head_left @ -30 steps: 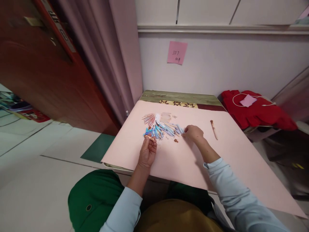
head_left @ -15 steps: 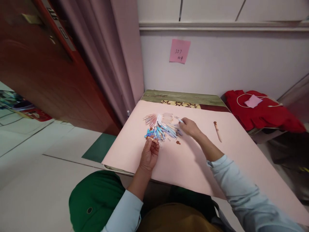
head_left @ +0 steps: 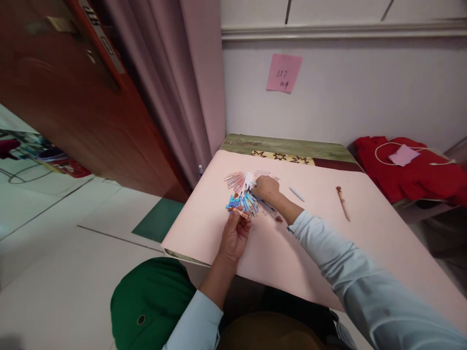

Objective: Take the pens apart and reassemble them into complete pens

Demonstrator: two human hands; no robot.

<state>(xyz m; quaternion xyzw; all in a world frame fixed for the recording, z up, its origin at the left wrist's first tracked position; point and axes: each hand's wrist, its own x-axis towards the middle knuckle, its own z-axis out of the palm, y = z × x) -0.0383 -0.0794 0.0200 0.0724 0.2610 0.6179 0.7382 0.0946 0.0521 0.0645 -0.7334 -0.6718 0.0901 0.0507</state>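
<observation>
My left hand (head_left: pixel 235 236) is closed in a pinch around a small beige and brown pen part (head_left: pixel 241 212), just in front of the heap. My right hand (head_left: pixel 267 189) is over the middle of the heap, fingers curled down among the white pieces (head_left: pixel 248 178); what they grip is hidden. Around the hands lie blue pen parts (head_left: pixel 245 201), pinkish clear tubes (head_left: pixel 234 181) fanned out at the left, and a brown piece (head_left: pixel 279 219). To the right of my right hand rests a light blue pen barrel (head_left: pixel 296 194). Farther right lies a beige pen with a brown top (head_left: pixel 343 203).
Pink paper (head_left: pixel 204 228) covers most of the table. A red cloth (head_left: pixel 379 167) with a cord and a pink note lies at the right. Green fabric (head_left: pixel 149 296) is below left, and a wooden door (head_left: pixel 120 131) stands at the left.
My right hand has moved left into the heap. The light blue barrel that was in it now lies on the paper. My left hand still holds its pen part; the view has shifted slightly.
</observation>
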